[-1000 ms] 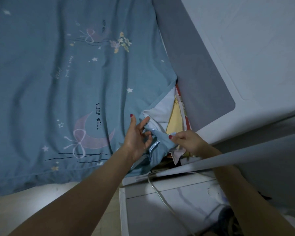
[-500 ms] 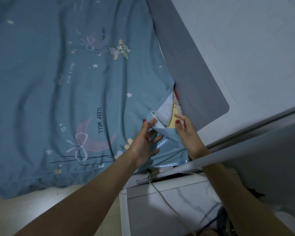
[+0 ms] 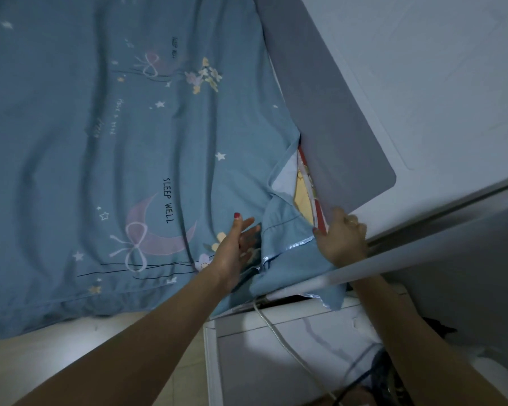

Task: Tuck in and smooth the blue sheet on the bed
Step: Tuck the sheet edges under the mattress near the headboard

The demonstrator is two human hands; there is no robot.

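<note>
At six o'clock, nearest the camera, a white cabinet (image 3: 291, 347) with a cable (image 3: 279, 332) stood against the bed's corner, crowding the tuck. Beyond it, the left hand (image 3: 236, 244) lay flat with fingers straight on the blue sheet (image 3: 100, 142), apparently pinning the cloth while the corner was worked. At three o'clock from it the right hand (image 3: 342, 237), fingers curled, pressed the sheet's loose corner down by the grey headboard (image 3: 329, 127), where yellow bedding (image 3: 301, 194) showed uncovered. Toward twelve o'clock, the sheet spread over the bed, long wrinkles unsmoothed.
</note>
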